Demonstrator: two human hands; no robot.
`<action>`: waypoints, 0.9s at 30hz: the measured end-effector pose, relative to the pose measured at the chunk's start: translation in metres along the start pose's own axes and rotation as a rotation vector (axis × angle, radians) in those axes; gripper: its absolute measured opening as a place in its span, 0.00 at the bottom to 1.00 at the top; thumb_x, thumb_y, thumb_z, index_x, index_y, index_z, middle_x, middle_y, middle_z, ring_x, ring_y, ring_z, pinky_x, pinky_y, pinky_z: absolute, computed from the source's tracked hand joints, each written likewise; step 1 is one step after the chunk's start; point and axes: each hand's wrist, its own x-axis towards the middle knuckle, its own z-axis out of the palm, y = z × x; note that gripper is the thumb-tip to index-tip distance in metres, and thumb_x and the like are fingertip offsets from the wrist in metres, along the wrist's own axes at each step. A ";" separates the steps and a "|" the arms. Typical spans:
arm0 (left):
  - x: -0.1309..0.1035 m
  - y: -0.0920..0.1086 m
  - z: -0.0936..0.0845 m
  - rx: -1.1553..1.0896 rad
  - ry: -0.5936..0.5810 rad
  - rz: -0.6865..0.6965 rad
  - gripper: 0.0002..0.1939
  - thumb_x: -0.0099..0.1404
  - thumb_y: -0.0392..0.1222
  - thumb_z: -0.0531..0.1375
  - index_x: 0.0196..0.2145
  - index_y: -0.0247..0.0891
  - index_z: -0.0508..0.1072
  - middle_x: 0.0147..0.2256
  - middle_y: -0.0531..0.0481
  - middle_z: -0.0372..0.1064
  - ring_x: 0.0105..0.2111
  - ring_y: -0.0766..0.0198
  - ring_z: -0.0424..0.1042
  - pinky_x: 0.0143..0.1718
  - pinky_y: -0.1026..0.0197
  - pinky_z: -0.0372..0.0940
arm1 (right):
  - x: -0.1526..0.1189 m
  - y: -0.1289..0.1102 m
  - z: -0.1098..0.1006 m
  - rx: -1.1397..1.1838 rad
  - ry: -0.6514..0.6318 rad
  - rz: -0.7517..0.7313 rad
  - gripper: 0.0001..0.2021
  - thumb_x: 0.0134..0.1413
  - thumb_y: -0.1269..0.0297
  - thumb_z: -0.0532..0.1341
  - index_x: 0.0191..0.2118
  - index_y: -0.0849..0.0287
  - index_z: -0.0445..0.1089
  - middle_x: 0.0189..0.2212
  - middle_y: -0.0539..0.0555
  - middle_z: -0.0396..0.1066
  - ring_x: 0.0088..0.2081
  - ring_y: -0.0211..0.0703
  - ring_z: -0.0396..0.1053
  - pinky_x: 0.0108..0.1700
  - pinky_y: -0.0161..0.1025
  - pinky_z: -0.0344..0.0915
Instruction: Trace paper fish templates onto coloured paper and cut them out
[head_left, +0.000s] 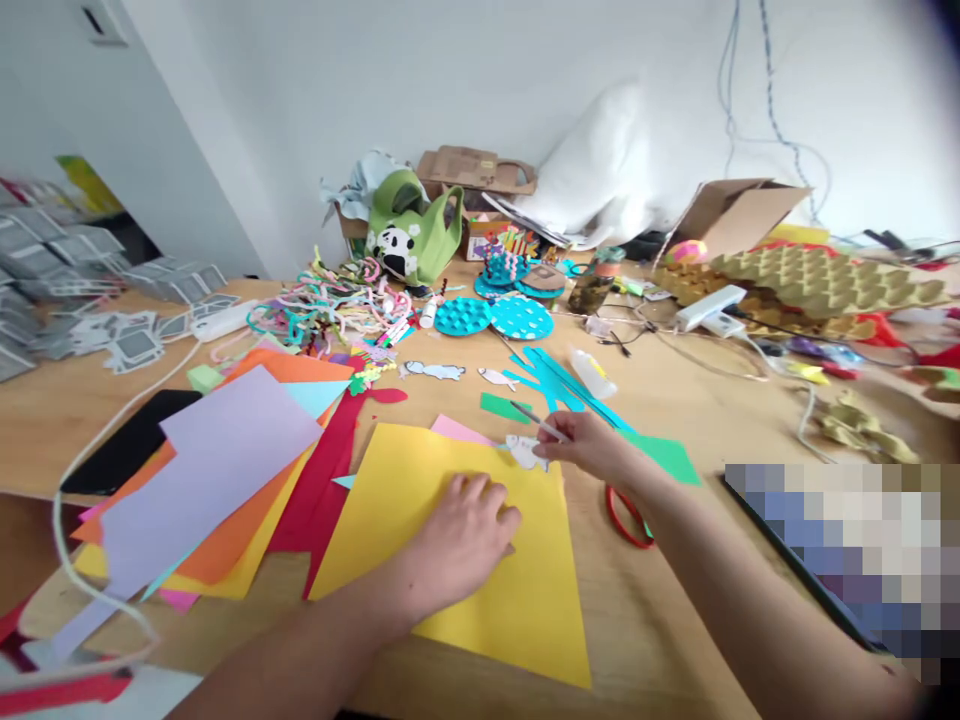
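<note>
My left hand [469, 530] lies on a yellow paper sheet [397, 490], palm down, its fingers slightly bent and apart. Beyond the sheet's far right corner, my right hand [589, 440] is closed around a slim pen [541, 422], which points up and to the left. The right fingertips also touch a small white paper cutout [523, 450] with drawn lines; whether they grip it is unclear. Close by lie a green paper strip [506, 407] and a fish-shaped cutout [497, 378]. Under my right forearm shows a red loop [626, 515], partly hidden.
Stacked colored paper [217, 470] lies left, over a black flat object [131, 440]. Farther back are a glue bottle [592, 373], blue dotted discs [523, 317], tangled pipe cleaners [345, 305] and a green panda bag [412, 235]. A pixelated screen [862, 560] stands right.
</note>
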 end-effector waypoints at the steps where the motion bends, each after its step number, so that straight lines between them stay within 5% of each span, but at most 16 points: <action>1: 0.001 0.001 0.000 -0.004 0.002 -0.008 0.12 0.63 0.47 0.62 0.40 0.37 0.67 0.41 0.45 0.66 0.47 0.52 0.64 0.45 0.51 0.59 | -0.008 0.008 0.004 0.010 0.014 0.019 0.11 0.36 0.58 0.66 0.24 0.58 0.66 0.19 0.47 0.66 0.25 0.37 0.63 0.28 0.34 0.59; 7: 0.004 0.001 0.004 -0.045 0.064 -0.061 0.20 0.59 0.50 0.65 0.44 0.38 0.67 0.47 0.44 0.66 0.49 0.52 0.64 0.49 0.49 0.60 | -0.017 0.023 0.031 -0.200 0.173 -0.012 0.04 0.41 0.64 0.61 0.26 0.58 0.68 0.23 0.49 0.70 0.27 0.40 0.66 0.29 0.34 0.59; 12: 0.007 -0.006 0.014 -0.040 0.090 0.015 0.19 0.61 0.53 0.62 0.44 0.38 0.67 0.62 0.43 0.54 0.63 0.50 0.50 0.61 0.44 0.48 | -0.018 0.017 0.038 -0.338 0.239 -0.036 0.03 0.46 0.67 0.60 0.29 0.57 0.70 0.28 0.51 0.74 0.30 0.41 0.70 0.32 0.34 0.60; 23: 0.006 -0.010 0.022 -0.044 0.017 0.033 0.27 0.69 0.55 0.51 0.60 0.41 0.57 0.65 0.46 0.51 0.65 0.56 0.48 0.62 0.42 0.48 | -0.052 0.039 0.018 0.057 0.586 0.005 0.18 0.59 0.52 0.52 0.42 0.59 0.70 0.27 0.54 0.77 0.35 0.45 0.73 0.40 0.39 0.64; 27: 0.008 -0.009 0.022 -0.005 -0.010 0.023 0.29 0.69 0.56 0.49 0.63 0.40 0.55 0.65 0.45 0.51 0.65 0.55 0.48 0.62 0.41 0.48 | -0.052 0.042 0.027 0.086 0.473 0.049 0.18 0.60 0.51 0.51 0.43 0.59 0.69 0.29 0.54 0.78 0.33 0.45 0.74 0.37 0.38 0.65</action>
